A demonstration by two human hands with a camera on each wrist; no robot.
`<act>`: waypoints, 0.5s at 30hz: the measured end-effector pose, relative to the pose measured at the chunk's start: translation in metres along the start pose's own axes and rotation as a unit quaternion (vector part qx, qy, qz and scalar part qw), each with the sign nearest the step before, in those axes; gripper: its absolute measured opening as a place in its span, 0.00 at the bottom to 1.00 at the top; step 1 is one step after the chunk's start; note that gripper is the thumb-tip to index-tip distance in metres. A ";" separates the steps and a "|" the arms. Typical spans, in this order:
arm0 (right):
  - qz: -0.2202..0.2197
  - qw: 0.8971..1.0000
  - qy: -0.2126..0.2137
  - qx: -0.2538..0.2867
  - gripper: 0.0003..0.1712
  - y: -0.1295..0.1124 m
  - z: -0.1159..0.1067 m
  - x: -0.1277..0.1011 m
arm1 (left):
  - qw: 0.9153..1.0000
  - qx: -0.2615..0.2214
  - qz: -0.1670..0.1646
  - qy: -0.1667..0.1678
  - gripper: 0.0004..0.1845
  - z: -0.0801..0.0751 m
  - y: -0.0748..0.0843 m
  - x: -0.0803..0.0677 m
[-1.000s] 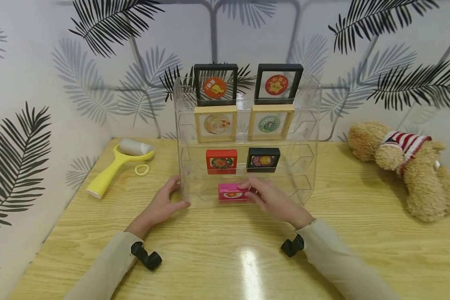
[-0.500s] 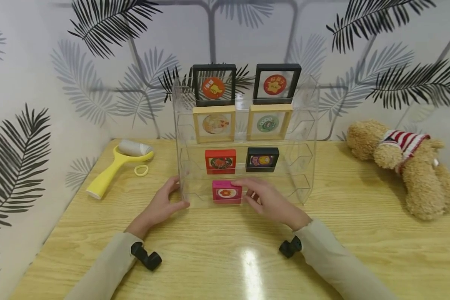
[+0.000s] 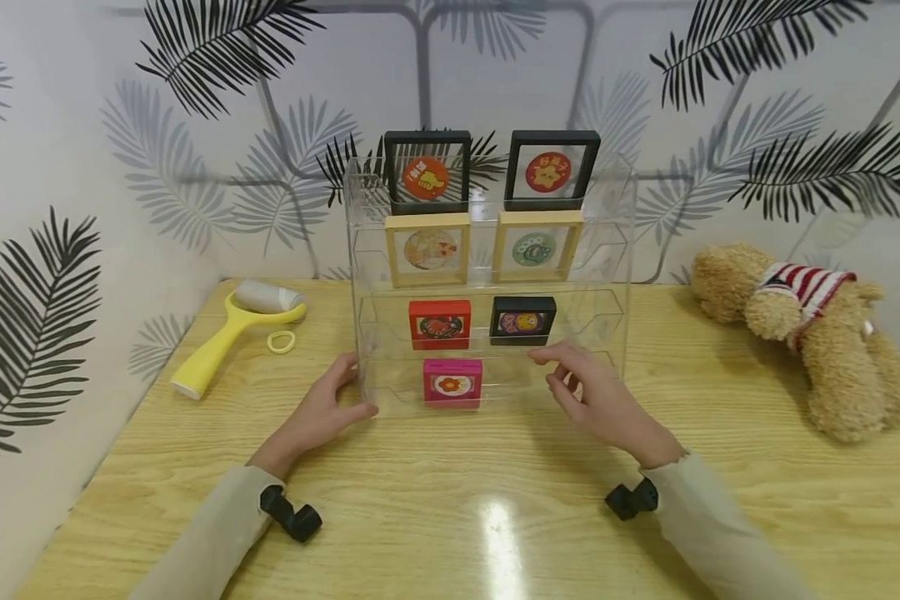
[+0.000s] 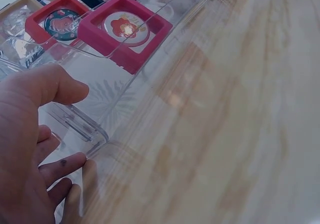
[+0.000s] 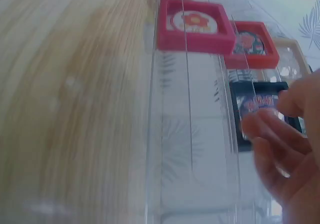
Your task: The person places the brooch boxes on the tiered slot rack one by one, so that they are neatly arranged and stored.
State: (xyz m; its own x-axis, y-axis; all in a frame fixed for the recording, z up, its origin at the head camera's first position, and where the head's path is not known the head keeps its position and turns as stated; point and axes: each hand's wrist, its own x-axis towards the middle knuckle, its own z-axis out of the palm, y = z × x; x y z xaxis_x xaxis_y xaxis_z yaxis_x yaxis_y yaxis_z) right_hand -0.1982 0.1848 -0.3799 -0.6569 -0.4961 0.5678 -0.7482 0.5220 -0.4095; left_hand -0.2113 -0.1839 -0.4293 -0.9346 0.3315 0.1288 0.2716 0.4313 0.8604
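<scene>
Left hand [image 3: 322, 412]: on the table [image 3: 450, 508], at the near left corner of the rack [image 3: 487, 275]; thumb and fingers grip that clear corner.
Right hand [image 3: 600, 400]: in front of the rack's lower right, fingers loosely spread, holding nothing, clear of the pink frame.
Pink frame [image 3: 452, 382]: upright on the rack's lowest shelf, left of centre, between the two hands; flower badge faces out.
Red frame [image 3: 439, 324]: one shelf up, just above the pink frame.
Small black frame [image 3: 522, 320]: same shelf, right of the red frame.
Wooden frames [image 3: 428, 249]: a pair on the next shelf up.
Large black frames [image 3: 428, 171]: a pair on the top shelf.
Lint roller [image 3: 228, 330]: well left of the rack, a yellow ring [image 3: 282, 341] beside it.
Teddy bear [image 3: 810, 329]: well right of the rack.
</scene>
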 end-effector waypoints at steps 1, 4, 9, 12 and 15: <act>-0.010 0.999 0.028 -0.011 0.20 0.003 -0.003 -0.003 | 1.000 0.000 0.002 -0.001 0.39 0.000 0.000 0.000; -0.035 0.992 0.114 -0.048 0.19 0.011 -0.011 -0.013 | 1.000 0.000 0.005 -0.003 0.39 0.000 -0.001 0.001; -0.010 0.981 0.171 -0.092 0.20 0.018 -0.025 -0.030 | 1.000 0.013 0.012 -0.011 0.43 0.000 -0.004 0.000; 0.020 0.979 0.163 -0.120 0.24 0.022 -0.033 -0.040 | 0.999 0.018 0.029 -0.009 0.48 -0.001 -0.006 -0.007; 0.045 0.976 0.158 -0.141 0.27 0.027 -0.043 -0.047 | 0.999 0.012 0.046 -0.002 0.52 -0.002 -0.006 -0.015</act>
State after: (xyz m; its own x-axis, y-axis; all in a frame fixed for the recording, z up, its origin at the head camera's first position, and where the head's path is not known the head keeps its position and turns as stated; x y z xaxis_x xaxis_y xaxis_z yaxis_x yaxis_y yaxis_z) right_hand -0.1835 0.2523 -0.3873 -0.6236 -0.2241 0.7489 -0.6042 0.7460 -0.2799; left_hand -0.1997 -0.1932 -0.4355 -0.9046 0.3737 0.2048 0.3614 0.4183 0.8333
